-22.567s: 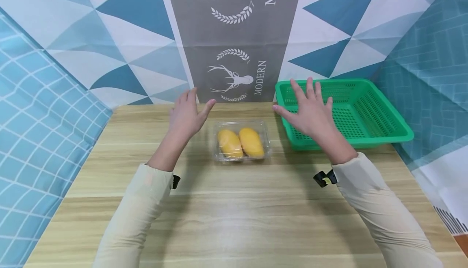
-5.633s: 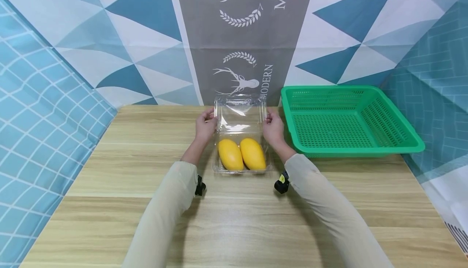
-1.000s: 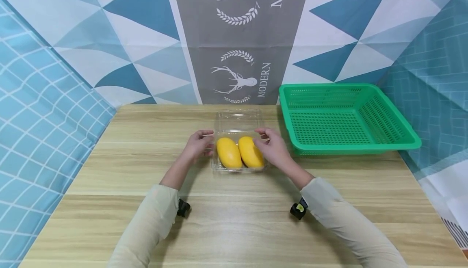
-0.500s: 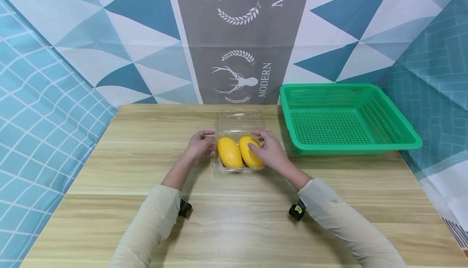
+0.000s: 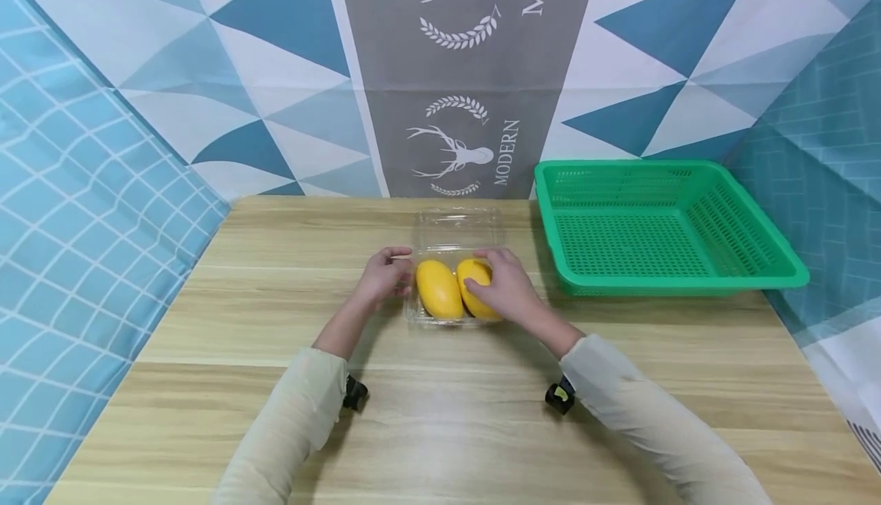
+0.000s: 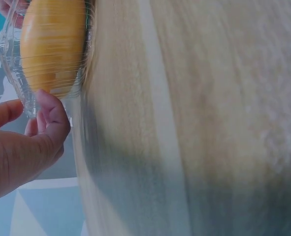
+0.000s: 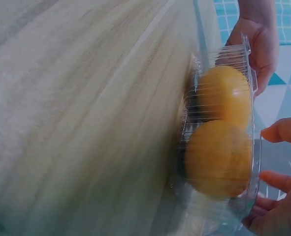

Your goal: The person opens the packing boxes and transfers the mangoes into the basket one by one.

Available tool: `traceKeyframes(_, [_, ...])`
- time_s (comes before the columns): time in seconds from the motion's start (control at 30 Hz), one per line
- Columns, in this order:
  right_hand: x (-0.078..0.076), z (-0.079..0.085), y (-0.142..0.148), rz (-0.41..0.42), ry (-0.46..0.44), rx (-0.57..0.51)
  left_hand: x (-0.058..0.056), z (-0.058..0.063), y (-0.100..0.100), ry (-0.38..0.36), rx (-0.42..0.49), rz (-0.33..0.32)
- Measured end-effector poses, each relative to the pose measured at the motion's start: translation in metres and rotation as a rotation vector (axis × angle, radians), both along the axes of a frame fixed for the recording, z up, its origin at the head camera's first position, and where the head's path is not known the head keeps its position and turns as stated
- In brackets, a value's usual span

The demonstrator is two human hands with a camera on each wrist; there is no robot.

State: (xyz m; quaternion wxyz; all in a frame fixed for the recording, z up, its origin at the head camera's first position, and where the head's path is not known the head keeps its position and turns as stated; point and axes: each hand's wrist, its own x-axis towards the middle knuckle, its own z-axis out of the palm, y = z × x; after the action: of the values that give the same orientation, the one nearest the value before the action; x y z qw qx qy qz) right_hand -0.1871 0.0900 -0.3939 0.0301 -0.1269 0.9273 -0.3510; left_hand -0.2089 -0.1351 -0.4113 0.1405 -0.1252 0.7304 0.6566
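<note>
A clear plastic clamshell box (image 5: pixel 454 321) lies on the table, its lid (image 5: pixel 460 228) folded back flat. Inside, two yellow mangoes sit side by side: a left mango (image 5: pixel 439 291) and a right mango (image 5: pixel 471 272). My left hand (image 5: pixel 381 275) is at the box's left side; in the left wrist view its bent fingers (image 6: pixel 54 110) and thumb pinch the box's edge. Over the right mango spreads my right hand (image 5: pixel 505 283), covering part of it. In the right wrist view its fingertips (image 7: pixel 268 133) are level with the rim above the mangoes.
A green perforated plastic basket (image 5: pixel 677 283) stands at the back right of the wooden table (image 5: pixel 440 428). Behind the table hangs a patterned cloth (image 5: pixel 289 46), with blue tiled-print cloth (image 5: pixel 82 260) along the left side. Small black cameras are strapped at both wrists.
The box's lid, first closed, was raised by both hands and now lies back. Over the last second my right hand has moved left, further over the right mango; my left hand stays at the side.
</note>
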Motion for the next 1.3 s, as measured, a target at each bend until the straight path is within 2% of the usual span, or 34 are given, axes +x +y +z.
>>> traceKeyframes(0.13, [-0.002, 0.005, -0.005, 0.014, -0.003, 0.091, 0.0, -0.001, 0.0, 0.009, 0.005, 0.007])
traceKeyframes(0.37, [-0.005, 0.009, -0.012, 0.019, -0.078, 0.179, 0.0, -0.001, 0.0, 0.003, 0.011, 0.007])
traceKeyframes(0.63, [-0.007, 0.008, -0.012, 0.039, -0.093, 0.214, 0.001, -0.001, 0.0, -0.001, 0.028, 0.001])
traceKeyframes(0.93, [-0.016, 0.01, -0.012, 0.065, -0.185, 0.27, 0.001, -0.001, 0.0, -0.002, 0.035, 0.003])
traceKeyframes(1.27, [-0.023, 0.012, -0.014, 0.07, -0.286, 0.264, 0.002, 0.002, 0.001, -0.002, 0.045, -0.006])
traceKeyframes(1.3, [-0.023, 0.012, -0.014, 0.069, -0.293, 0.256, 0.001, -0.001, 0.001, 0.003, 0.044, -0.001])
